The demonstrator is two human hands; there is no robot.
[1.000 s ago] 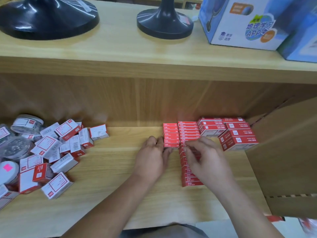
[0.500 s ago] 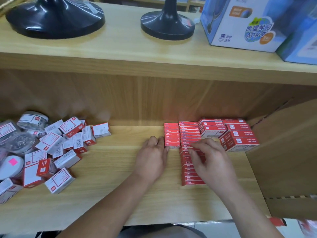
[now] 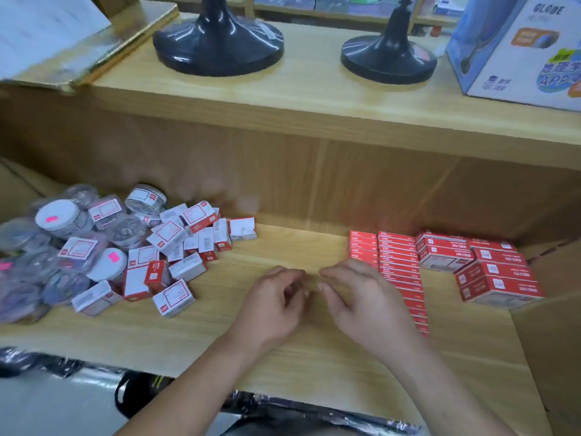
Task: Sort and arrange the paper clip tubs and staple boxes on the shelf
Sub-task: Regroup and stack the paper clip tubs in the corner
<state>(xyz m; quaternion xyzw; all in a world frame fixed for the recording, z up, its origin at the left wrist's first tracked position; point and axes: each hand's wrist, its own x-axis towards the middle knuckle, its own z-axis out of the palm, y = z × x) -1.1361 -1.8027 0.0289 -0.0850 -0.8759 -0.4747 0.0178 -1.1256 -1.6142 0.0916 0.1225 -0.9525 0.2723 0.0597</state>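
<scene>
Neat rows of small red staple boxes (image 3: 397, 262) lie at the right of the wooden shelf (image 3: 298, 247), with larger red boxes (image 3: 496, 278) stacked further right. A loose heap of red-and-white staple boxes (image 3: 176, 256) sits at the left, mixed with round clear paper clip tubs (image 3: 144, 199). My left hand (image 3: 273, 305) and my right hand (image 3: 355, 297) hover over the bare middle of the shelf, fingers loosely curled, holding nothing. The right hand's back covers the near end of the red rows.
Above, the upper shelf carries two black round stand bases (image 3: 217, 42) and a blue globe box (image 3: 515, 48). A brown cardboard carton (image 3: 553, 325) stands at the right edge. Dark plastic-wrapped goods (image 3: 283, 407) lie below the shelf front.
Both hands have drawn away from the red rows toward the left and now hang over bare wood. The camera view has swung left, showing more of the heap.
</scene>
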